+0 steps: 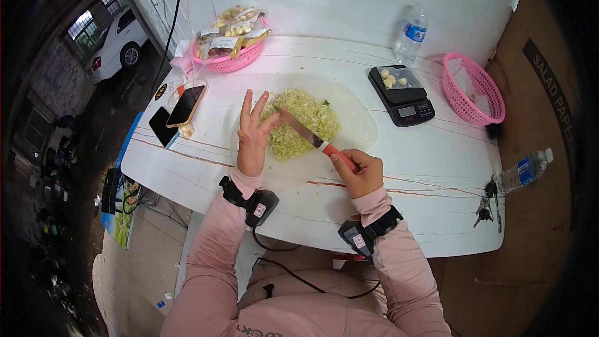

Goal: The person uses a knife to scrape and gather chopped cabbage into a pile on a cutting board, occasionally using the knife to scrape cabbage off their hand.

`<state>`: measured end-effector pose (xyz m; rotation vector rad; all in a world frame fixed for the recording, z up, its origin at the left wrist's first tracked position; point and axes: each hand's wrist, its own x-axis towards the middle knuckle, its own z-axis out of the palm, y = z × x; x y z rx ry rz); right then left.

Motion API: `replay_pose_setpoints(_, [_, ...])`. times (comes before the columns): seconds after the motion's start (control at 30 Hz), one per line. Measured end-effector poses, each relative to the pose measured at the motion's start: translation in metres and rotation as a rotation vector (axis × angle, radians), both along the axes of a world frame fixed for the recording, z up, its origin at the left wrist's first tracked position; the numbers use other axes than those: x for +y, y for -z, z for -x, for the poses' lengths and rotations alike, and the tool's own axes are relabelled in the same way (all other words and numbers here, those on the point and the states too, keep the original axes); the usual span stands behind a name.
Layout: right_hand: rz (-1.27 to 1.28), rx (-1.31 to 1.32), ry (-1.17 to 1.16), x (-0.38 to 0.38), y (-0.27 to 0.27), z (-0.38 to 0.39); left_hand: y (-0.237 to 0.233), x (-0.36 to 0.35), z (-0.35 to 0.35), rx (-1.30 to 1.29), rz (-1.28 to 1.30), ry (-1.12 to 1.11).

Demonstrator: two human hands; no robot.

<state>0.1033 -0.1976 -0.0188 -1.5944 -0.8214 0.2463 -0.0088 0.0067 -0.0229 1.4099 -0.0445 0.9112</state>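
My right hand (360,173) is wrapped round the orange handle of a kitchen knife (304,131), its blade pointing up and to the left. Fingers spread, my left hand (254,131) is raised at the left side of the board, with its thumb and index finger close to the knife's tip. Below the blade lies a heap of finely chopped pale green vegetable (306,106). It rests on a whitish cutting board (362,115), whose left part is hidden by my left hand and the heap.
Two phones (186,106) lie at the left. A pink basket (234,62) of bagged food stands behind them. At the right are a black scale (402,103) with bagged cloves, another pink basket (465,103), a water bottle (413,34), a tipped bottle (527,170) and keys (485,206).
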Motion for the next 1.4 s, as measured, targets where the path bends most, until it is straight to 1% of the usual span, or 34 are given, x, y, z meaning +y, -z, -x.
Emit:
replay_pose_setpoints(0.1, [0.047,-0.036,0.007,0.000,0.002,-0.002,-0.002,-0.003,0.000,0.022,-0.035,-0.014])
replay_pose_setpoints(0.17, [0.090,-0.024,0.103,0.000,0.006,-0.006,-0.004,-0.004,0.000,0.034,-0.036,-0.027])
replay_pose_setpoints(0.27, [0.056,0.010,0.147,0.002,0.009,-0.009,-0.006,-0.006,0.001,0.048,-0.051,-0.036])
replay_pose_setpoints(0.37, [-0.013,0.023,0.089,0.000,0.003,-0.004,-0.004,-0.003,0.000,0.039,-0.051,-0.036])
replay_pose_setpoints(0.47, [0.038,-0.017,0.031,-0.001,-0.001,-0.002,-0.002,-0.003,0.000,0.049,-0.077,-0.065])
replay_pose_setpoints(0.5, [0.038,-0.017,0.030,0.000,0.001,-0.004,-0.002,-0.006,-0.001,0.084,-0.183,-0.151])
replay_pose_setpoints(0.53, [0.057,-0.021,0.081,0.001,0.006,-0.006,-0.002,-0.007,-0.002,0.118,-0.289,-0.236])
replay_pose_setpoints(0.57, [0.076,-0.025,0.133,0.001,0.009,-0.007,-0.003,-0.008,-0.002,0.117,-0.288,-0.236])
replay_pose_setpoints(0.6, [0.076,-0.025,0.133,0.001,0.008,-0.007,-0.007,-0.010,-0.001,0.104,-0.309,-0.238])
replay_pose_setpoints(0.67, [-0.050,0.065,0.091,0.001,0.006,-0.005,-0.007,-0.010,-0.001,0.089,-0.330,-0.240])
replay_pose_setpoints(0.8, [0.010,0.012,0.000,0.000,-0.002,-0.001,-0.002,-0.005,-0.001,0.094,-0.346,-0.260])
replay_pose_setpoints(0.87, [0.105,0.049,0.030,0.001,0.003,-0.003,-0.002,-0.006,-0.001,0.104,-0.350,-0.260])
replay_pose_setpoints(0.9, [0.106,0.048,0.033,0.001,0.004,-0.004,-0.004,-0.008,-0.001,0.112,-0.357,-0.250])
replay_pose_setpoints(0.97, [0.126,0.057,0.133,0.001,0.006,-0.007,-0.004,-0.009,-0.001,0.118,-0.363,-0.242])
replay_pose_setpoints(1.03, [0.101,0.072,0.136,0.001,0.010,-0.010,-0.003,-0.006,0.000,0.102,-0.448,-0.253])
replay_pose_setpoints(1.1, [0.076,0.087,0.141,0.001,0.010,-0.009,-0.001,-0.002,0.001,0.105,-0.477,-0.256])
replay_pose_setpoints(1.17, [-0.008,0.177,0.054,0.000,0.005,-0.005,0.000,-0.001,0.002,0.108,-0.506,-0.259])
replay_pose_setpoints(1.2, [-0.009,0.177,0.053,0.000,0.004,-0.004,-0.001,-0.003,0.002,0.108,-0.520,-0.260])
replay_pose_setpoints(1.27, [-0.006,0.179,-0.021,0.000,0.001,-0.002,-0.003,-0.003,0.003,0.107,-0.534,-0.261])
replay_pose_setpoints(1.33, [0.018,0.162,-0.041,0.000,0.000,-0.001,-0.005,-0.003,0.003,0.103,-0.613,-0.297])
replay_pose_setpoints(1.4, [0.042,0.145,-0.060,0.000,0.001,-0.002,-0.004,-0.002,0.003,0.098,-0.606,-0.286])
